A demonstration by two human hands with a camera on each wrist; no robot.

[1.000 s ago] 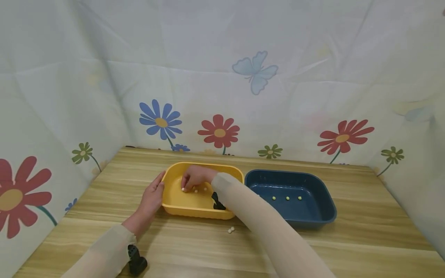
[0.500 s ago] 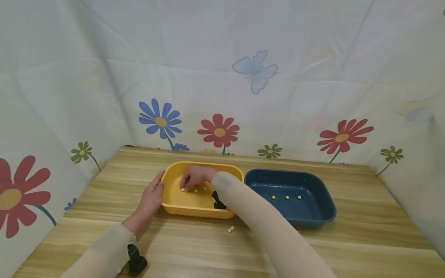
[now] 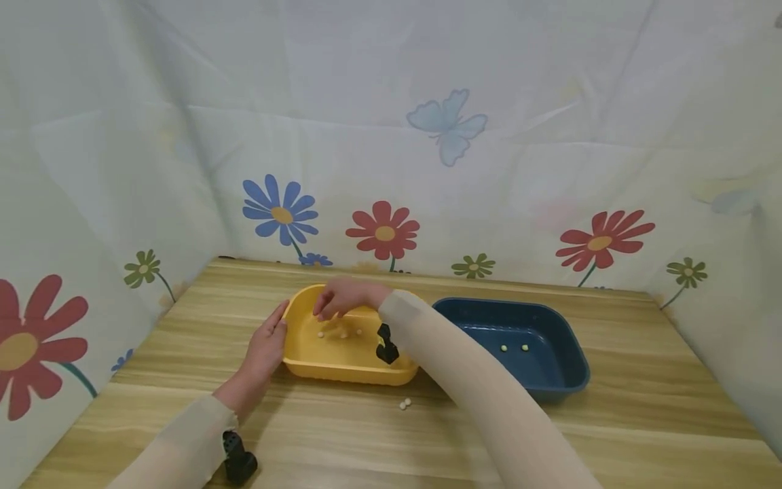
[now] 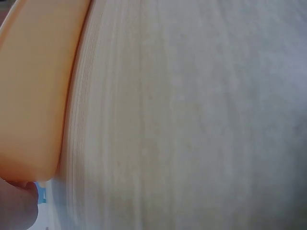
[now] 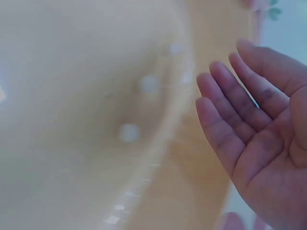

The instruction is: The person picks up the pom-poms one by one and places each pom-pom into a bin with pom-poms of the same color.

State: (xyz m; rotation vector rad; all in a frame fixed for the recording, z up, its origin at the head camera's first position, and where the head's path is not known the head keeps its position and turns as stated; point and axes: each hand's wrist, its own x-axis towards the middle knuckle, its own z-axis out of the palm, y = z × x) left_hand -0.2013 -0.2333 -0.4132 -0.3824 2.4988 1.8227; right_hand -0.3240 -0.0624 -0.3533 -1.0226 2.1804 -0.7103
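Right hand (image 3: 343, 297) fingers apart, empty, above yellow plastic tray (image 3: 305, 353); left hand (image 3: 267, 344) flat against tray's left wall. Pinch one white bead (image 3: 320, 334) cleanly.

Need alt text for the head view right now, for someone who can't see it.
A person's right hand hovers open over a yellow tray holding a few small white beads, while the left hand rests against the tray's left rim. To the right stands a dark blue tray with two greenish beads; two white beads lie on the wooden table.
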